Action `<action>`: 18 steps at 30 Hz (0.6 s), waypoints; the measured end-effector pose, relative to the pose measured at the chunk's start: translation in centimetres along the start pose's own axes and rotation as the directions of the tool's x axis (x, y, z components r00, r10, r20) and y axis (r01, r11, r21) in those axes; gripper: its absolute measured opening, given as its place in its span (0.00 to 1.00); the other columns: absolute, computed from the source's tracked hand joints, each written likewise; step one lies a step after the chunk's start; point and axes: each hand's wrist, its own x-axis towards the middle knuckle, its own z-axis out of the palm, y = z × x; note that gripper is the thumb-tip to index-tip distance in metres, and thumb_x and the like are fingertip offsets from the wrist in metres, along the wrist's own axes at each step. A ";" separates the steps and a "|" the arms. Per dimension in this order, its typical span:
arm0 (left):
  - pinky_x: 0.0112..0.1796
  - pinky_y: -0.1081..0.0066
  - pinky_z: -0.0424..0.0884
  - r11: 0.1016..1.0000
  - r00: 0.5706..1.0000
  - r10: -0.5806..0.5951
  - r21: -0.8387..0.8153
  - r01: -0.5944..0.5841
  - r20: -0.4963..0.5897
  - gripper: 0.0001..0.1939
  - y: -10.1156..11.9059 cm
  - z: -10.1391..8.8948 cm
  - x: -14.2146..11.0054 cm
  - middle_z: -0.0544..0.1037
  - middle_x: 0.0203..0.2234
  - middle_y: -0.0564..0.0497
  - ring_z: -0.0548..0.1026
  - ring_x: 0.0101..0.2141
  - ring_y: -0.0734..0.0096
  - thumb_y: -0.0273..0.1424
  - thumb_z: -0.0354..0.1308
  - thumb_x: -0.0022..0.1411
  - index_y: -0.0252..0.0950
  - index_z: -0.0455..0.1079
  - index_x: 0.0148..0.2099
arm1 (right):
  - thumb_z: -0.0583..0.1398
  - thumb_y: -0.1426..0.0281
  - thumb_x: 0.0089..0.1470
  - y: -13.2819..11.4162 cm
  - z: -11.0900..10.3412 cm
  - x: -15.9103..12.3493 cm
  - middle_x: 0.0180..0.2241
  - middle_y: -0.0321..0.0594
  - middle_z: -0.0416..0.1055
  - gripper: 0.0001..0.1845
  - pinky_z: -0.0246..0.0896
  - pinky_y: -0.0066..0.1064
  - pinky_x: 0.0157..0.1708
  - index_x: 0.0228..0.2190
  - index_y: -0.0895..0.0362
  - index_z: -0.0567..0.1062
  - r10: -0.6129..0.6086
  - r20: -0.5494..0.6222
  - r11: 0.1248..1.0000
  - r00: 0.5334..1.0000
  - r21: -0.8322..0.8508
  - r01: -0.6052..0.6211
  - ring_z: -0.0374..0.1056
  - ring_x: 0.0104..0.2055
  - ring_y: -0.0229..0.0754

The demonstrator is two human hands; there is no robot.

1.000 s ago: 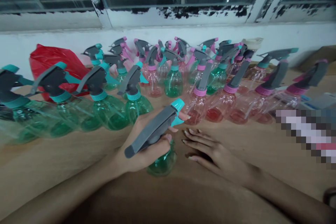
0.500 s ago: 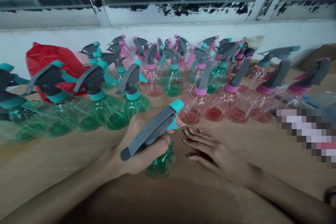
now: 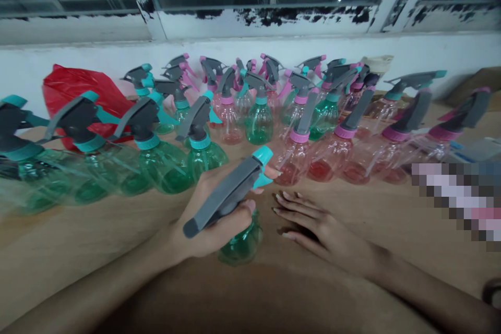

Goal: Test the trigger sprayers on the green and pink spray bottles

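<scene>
My left hand [image 3: 213,209] is wrapped round the neck of a green spray bottle [image 3: 240,242]. The bottle stands upright on the brown table in front of me. Its grey spray head [image 3: 230,193] has a turquoise nozzle pointing away to the right, and the collar is hidden under my fingers. To the right of this bottle, my right hand [image 3: 317,222] lies palm down on the table, its fingers stretched out, holding nothing. A small gap separates its fingertips from the bottle.
Green spray bottles [image 3: 168,167] line up at the left, and pink ones [image 3: 324,159] at the right. Several mixed bottles [image 3: 259,120] crowd behind, near the white wall [image 3: 242,44]. A red plastic bag [image 3: 78,86] sits at the back left. A blurred-out patch [image 3: 462,193] covers something at the right.
My left hand still grips the spray bottle, and a finger near the nozzle has stretched out a little. The view has shifted slightly. My right hand has stayed put.
</scene>
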 end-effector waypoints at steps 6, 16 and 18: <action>0.29 0.68 0.72 0.999 0.999 0.024 -0.023 -0.025 -0.026 0.18 0.1 0.2 -0.1 0.72 0.21 0.55 0.75 0.26 0.65 0.26 0.52 0.48 0.42 0.70 0.43 | 0.54 0.61 0.61 -0.1 -0.1 0.0 0.61 0.38 0.58 0.23 0.50 0.49 0.61 0.57 0.52 0.64 0.003 -0.001 1.000 1.000 0.003 -0.003 0.50 0.64 0.45; 0.33 0.69 0.71 0.998 0.995 0.058 0.014 -0.057 -0.076 0.17 0.5 0.4 -0.1 0.74 0.28 0.52 0.75 0.30 0.68 0.23 0.49 0.49 0.37 0.70 0.41 | 0.52 0.60 0.62 -0.1 0.0 0.0 0.61 0.37 0.57 0.24 0.49 0.46 0.62 0.57 0.52 0.63 0.013 0.008 1.000 1.000 -0.027 -0.013 0.49 0.64 0.44; 0.33 0.70 0.71 0.998 0.996 0.058 -0.007 -0.058 -0.065 0.17 0.6 0.4 -0.1 0.74 0.30 0.53 0.75 0.30 0.70 0.22 0.49 0.49 0.37 0.70 0.42 | 0.53 0.60 0.62 0.0 0.0 0.0 0.62 0.37 0.56 0.24 0.49 0.46 0.62 0.57 0.52 0.63 0.011 0.002 1.000 1.000 -0.027 -0.011 0.49 0.64 0.44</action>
